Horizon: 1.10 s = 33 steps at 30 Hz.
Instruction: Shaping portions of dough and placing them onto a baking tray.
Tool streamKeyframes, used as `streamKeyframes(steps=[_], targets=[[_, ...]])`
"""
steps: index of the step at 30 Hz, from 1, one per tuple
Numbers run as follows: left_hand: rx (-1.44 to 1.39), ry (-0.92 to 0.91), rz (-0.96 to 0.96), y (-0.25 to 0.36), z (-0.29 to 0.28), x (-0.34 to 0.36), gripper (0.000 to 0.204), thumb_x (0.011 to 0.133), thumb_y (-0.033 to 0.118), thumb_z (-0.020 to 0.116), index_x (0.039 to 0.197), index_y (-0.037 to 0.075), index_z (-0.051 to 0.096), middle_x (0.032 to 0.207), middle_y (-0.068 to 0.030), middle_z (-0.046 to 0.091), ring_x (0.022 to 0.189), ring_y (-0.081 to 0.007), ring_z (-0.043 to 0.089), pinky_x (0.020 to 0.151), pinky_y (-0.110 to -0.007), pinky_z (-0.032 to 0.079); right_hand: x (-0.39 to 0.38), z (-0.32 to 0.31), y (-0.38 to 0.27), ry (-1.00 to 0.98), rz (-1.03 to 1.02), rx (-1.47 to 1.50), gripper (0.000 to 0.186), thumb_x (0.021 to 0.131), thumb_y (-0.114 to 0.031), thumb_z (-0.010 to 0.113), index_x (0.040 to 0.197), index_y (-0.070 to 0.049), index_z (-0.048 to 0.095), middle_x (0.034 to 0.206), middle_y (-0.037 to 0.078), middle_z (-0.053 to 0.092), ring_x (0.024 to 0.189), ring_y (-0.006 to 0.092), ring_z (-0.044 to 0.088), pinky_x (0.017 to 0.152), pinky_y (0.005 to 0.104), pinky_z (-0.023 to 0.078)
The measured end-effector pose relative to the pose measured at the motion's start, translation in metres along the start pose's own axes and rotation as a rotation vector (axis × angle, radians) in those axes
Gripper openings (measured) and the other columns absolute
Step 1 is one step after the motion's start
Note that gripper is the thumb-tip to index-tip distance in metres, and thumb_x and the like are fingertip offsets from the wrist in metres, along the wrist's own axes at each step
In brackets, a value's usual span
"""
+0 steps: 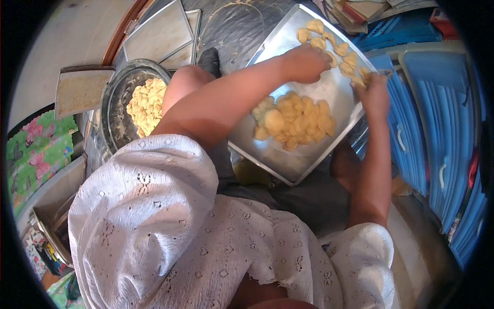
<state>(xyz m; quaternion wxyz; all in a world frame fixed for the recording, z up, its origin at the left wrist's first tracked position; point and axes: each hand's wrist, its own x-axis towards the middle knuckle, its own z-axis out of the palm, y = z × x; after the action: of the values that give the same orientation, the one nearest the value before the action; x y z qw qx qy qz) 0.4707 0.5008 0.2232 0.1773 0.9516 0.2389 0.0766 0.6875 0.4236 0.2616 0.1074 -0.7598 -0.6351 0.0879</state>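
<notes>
A shiny metal tray (257, 149) lies tilted across my lap. Its near part carries a heap of pale yellow dough pieces (298, 121), and flattened pieces (317, 27) sit in rows along the far and right sides. My left hand (307, 63) reaches over the tray with its fingers curled, a dough piece (332, 60) at the fingertips. By the right rim, my right hand (374, 97) has its fingers closed on another dough piece (363, 75). The palms and part of the fingers are hidden.
To my left stands a dark round basin (110, 123) with more dough pieces (146, 105). Flat trays (159, 33) lie beyond it, with a smaller board (82, 91) leaning nearby. Stacked blue plastic chairs (437, 118) are close on the right. Cardboard (370, 10) is piled far right.
</notes>
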Motion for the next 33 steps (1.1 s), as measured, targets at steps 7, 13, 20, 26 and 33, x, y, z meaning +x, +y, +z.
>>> streamKeyframes(steps=[7,13,20,26,33], targets=[[-0.245,-0.873,-0.181,-0.016,-0.042,-0.03,0.029,0.066,0.024,0.066,0.08,-0.002,0.064,0.069,-0.0141,0.062,0.071,-0.0323,0.061,0.065,-0.042,0.046,-0.021,0.025,-0.063,-0.478,-0.214,0.449,0.025,0.076,-0.025,0.069,0.087,-0.003,0.063,0.089,0.015,0.063,0.082,0.0302,0.062,0.072,0.0381,0.048],[-0.273,-0.745,-0.137,-0.008,-0.026,-0.088,0.034,0.063,0.023,0.068,0.09,0.003,0.063,0.084,-0.0159,0.064,0.083,-0.0307,0.061,0.071,-0.04,0.046,-0.032,0.05,-0.101,-0.569,-0.297,0.331,0.025,0.073,-0.021,0.067,0.09,-0.004,0.064,0.089,0.014,0.065,0.079,0.0304,0.063,0.073,0.0361,0.049],[-0.254,-0.454,-0.377,-0.037,-0.056,-0.071,0.025,0.07,0.014,0.058,0.092,0.005,0.065,0.086,-0.0169,0.065,0.084,-0.0337,0.061,0.073,-0.042,0.047,0.012,0.056,-0.09,-0.224,0.069,1.044,0.018,0.075,-0.006,0.061,0.092,-0.005,0.065,0.085,0.015,0.063,0.077,0.031,0.061,0.069,0.0367,0.049],[-0.298,-0.144,-0.458,-0.053,-0.042,-0.061,0.027,0.072,0.013,0.056,0.097,0.005,0.066,0.087,-0.0168,0.065,0.082,-0.0318,0.061,0.073,-0.04,0.048,0.008,0.057,-0.099,0.01,-0.311,0.322,0.03,0.076,-0.008,0.062,0.106,-0.006,0.064,0.098,0.015,0.06,0.089,0.0323,0.058,0.078,0.0388,0.047],[-1.132,-0.066,-0.533,-0.054,-0.049,-0.069,0.023,0.076,0.013,0.056,0.095,0.002,0.061,0.086,-0.0065,0.06,0.079,-0.0173,0.06,0.068,-0.028,0.051,-0.001,0.06,-0.121,-0.263,-0.363,0.545,0.044,0.075,-0.006,0.062,0.118,-0.008,0.055,0.103,0.016,0.059,0.099,0.033,0.057,0.084,0.0381,0.047]])
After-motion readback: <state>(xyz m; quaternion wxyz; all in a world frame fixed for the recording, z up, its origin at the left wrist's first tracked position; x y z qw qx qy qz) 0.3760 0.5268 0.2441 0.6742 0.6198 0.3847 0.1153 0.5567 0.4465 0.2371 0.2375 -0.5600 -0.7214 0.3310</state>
